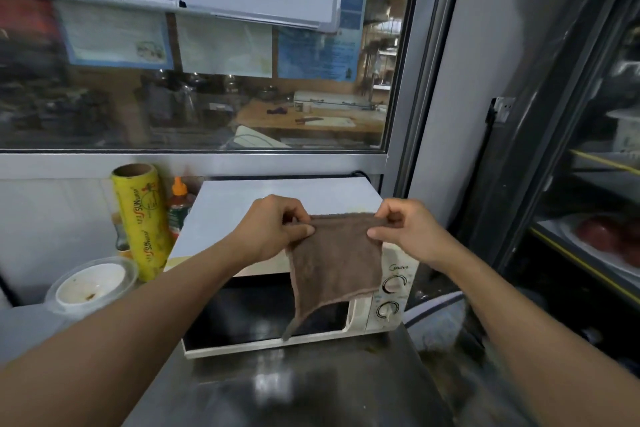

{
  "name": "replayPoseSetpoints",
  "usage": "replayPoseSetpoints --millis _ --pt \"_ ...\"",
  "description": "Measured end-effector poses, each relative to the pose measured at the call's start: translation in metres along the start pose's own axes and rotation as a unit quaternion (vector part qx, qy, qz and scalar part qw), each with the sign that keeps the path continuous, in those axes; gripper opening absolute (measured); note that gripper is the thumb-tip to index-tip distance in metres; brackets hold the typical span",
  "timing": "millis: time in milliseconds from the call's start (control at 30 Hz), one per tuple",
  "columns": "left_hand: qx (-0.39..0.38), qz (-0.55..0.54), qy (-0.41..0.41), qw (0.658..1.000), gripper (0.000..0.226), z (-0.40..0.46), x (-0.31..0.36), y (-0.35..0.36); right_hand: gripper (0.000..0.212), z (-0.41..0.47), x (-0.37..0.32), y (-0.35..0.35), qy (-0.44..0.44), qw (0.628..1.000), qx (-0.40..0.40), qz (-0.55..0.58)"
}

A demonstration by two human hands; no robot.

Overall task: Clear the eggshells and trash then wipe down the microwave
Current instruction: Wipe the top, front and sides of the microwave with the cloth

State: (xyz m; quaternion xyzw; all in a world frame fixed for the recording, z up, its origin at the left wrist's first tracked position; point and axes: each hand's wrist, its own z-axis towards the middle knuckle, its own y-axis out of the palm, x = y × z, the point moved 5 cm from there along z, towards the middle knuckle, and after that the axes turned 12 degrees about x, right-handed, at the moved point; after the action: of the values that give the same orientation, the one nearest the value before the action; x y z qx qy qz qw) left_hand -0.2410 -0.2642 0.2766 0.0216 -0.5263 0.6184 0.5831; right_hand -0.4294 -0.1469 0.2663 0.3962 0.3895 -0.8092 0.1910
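Left hand (277, 229) and right hand (408, 229) pinch a brown cloth (336, 263) spread above the microwave (277, 204); wiping likely comes next: lower it flat.

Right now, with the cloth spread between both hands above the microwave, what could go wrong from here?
1. The brown cloth hangs over the dials; wiping downward might turn one.
2. The yellow wrap roll and sauce bottle stand close to the microwave; a sideways sweep by the left hand could topple them.
3. The used bowl is not yet cleared.
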Motion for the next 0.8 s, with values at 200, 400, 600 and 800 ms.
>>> replayPoseSetpoints --millis 200,400,600,800 --pt "0.036 -0.212 -0.119 0.969 0.029 -0.005 0.009 -0.019 0.017 -0.012 -0.053 -0.021 -0.007 0.996 0.008 0.084" --pt "-0.038 -0.414 -0.284 0.864 0.016 -0.009 0.022 -0.005 0.019 -0.023 -0.070 -0.025 0.060 0.986 0.121 0.093" --pt "-0.104 -0.450 -0.315 0.829 0.057 -0.015 0.023 0.002 0.026 -0.028 -0.064 -0.024 0.198 0.945 0.082 0.248" --pt "-0.036 -0.437 -0.390 0.809 0.036 0.002 0.009 0.013 0.044 -0.032 -0.055 -0.030 0.119 0.990 -0.046 -0.054"
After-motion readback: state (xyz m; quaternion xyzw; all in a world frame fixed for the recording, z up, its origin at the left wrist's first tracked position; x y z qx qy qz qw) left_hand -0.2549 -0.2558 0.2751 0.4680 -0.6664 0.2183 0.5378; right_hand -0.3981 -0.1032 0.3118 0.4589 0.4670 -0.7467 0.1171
